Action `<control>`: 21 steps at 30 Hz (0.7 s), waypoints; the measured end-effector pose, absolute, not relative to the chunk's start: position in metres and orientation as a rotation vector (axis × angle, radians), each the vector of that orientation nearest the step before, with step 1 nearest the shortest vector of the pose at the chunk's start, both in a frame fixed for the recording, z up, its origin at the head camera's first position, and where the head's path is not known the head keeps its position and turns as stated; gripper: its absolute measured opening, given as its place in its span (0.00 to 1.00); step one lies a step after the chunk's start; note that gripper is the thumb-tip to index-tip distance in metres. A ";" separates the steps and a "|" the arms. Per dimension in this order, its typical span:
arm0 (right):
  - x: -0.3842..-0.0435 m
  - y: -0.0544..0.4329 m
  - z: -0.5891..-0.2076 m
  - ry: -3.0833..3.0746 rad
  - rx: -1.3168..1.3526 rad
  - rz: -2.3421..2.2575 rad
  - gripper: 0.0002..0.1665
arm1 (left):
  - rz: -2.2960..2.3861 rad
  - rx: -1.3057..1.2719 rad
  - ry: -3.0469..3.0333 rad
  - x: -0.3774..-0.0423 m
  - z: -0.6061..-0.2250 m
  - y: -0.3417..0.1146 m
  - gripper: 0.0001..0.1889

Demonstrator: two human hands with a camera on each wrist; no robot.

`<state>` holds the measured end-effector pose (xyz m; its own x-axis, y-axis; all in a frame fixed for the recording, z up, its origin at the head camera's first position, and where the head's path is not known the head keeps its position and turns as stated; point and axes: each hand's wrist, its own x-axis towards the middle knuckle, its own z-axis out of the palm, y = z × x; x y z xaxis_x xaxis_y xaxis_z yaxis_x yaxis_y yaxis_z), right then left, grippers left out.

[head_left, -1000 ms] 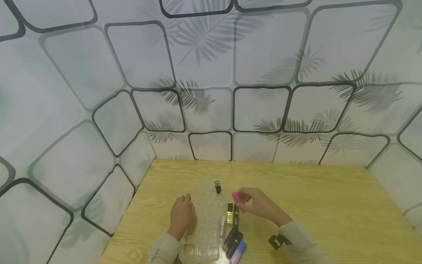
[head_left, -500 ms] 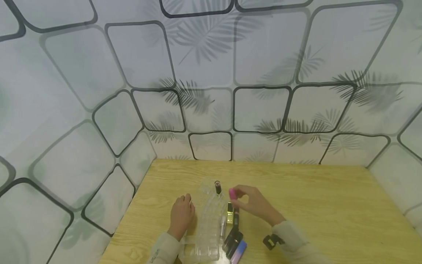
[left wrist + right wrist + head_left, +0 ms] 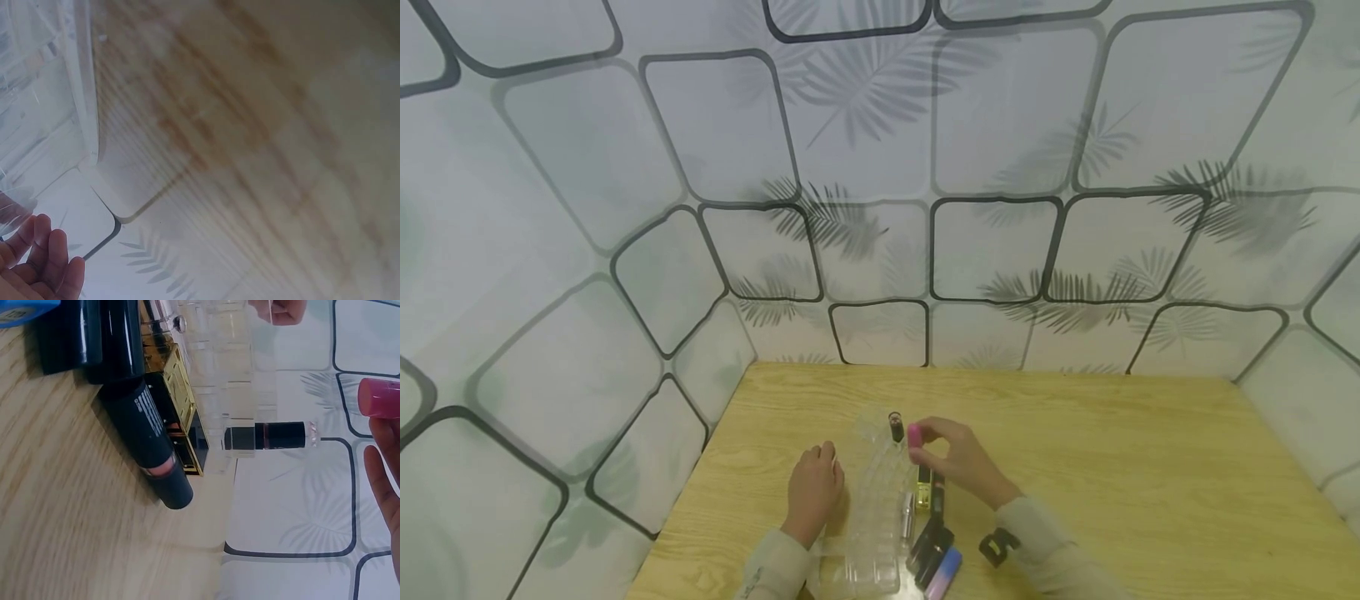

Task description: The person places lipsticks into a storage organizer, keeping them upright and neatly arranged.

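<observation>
My right hand point(image 3: 964, 458) pinches a pink lipstick tube point(image 3: 914, 437) between thumb and fingers, raised beside the far end of a clear plastic organizer point(image 3: 874, 517). The tube's flat end shows in the right wrist view, at the right edge. One black lipstick point(image 3: 281, 435) with a clear tip stands upright in a far compartment of the organizer. My left hand point(image 3: 815, 492) is by the organizer's left side, its fingers point(image 3: 57, 253) loosely bent with nothing seen in them.
Right of the organizer lie a gold-and-black lipstick point(image 3: 923, 492), a silver tube point(image 3: 907, 515), several black tubes point(image 3: 140, 425) and a blue-to-pink tube point(image 3: 943, 573). The wooden table point(image 3: 1112, 483) meets a patterned wall covering point(image 3: 880, 250) at its far edge.
My right hand has moved left with the pink lipstick tube, which has turned more upright and come closer to the standing black lipstick. The left hand has stayed almost still.
</observation>
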<state>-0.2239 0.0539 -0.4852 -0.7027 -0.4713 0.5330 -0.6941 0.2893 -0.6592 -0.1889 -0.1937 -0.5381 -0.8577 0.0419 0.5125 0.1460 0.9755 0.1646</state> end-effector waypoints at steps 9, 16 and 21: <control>-0.230 0.043 -0.495 -2.289 1.065 1.357 0.16 | -0.306 -0.101 -2.646 -0.189 -0.538 -0.193 0.07; -0.234 0.037 -0.500 -2.274 1.067 1.338 0.17 | -0.282 -0.109 -2.626 -0.188 -0.536 -0.193 0.07; -0.237 0.033 -0.503 -2.276 1.067 1.316 0.17 | -0.290 -0.111 -2.621 -0.188 -0.535 -0.192 0.07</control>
